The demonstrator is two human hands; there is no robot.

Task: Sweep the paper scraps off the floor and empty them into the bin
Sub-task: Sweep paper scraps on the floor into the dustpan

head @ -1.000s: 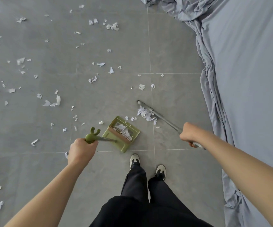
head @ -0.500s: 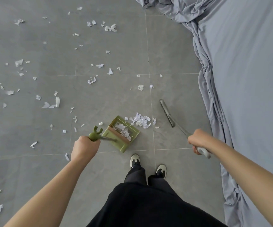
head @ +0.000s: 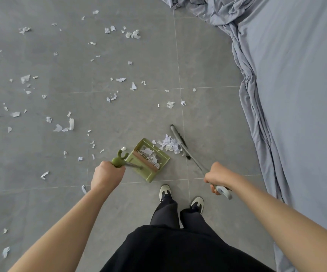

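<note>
A green dustpan [head: 161, 160] stands on the grey tiled floor in front of my feet, with a few white scraps inside it. My left hand [head: 106, 174] grips the green top of its long handle [head: 119, 159]. My right hand [head: 216, 177] grips the grey broom handle. The broom head [head: 178, 141] lies against a small pile of paper scraps [head: 169, 144] at the dustpan's open mouth. Many more white scraps [head: 70, 122] lie scattered over the floor to the left and ahead. No bin is in view.
A large grey sheet [head: 296, 95] covers the floor along the right side, bunched in folds at its edge. My two shoes [head: 165, 192] stand just behind the dustpan. Tile joints cross the floor.
The broom head swung out to the right and has come back left against the scrap pile, pushing it closer to the dustpan mouth. The dustpan and my left hand stayed in place.
</note>
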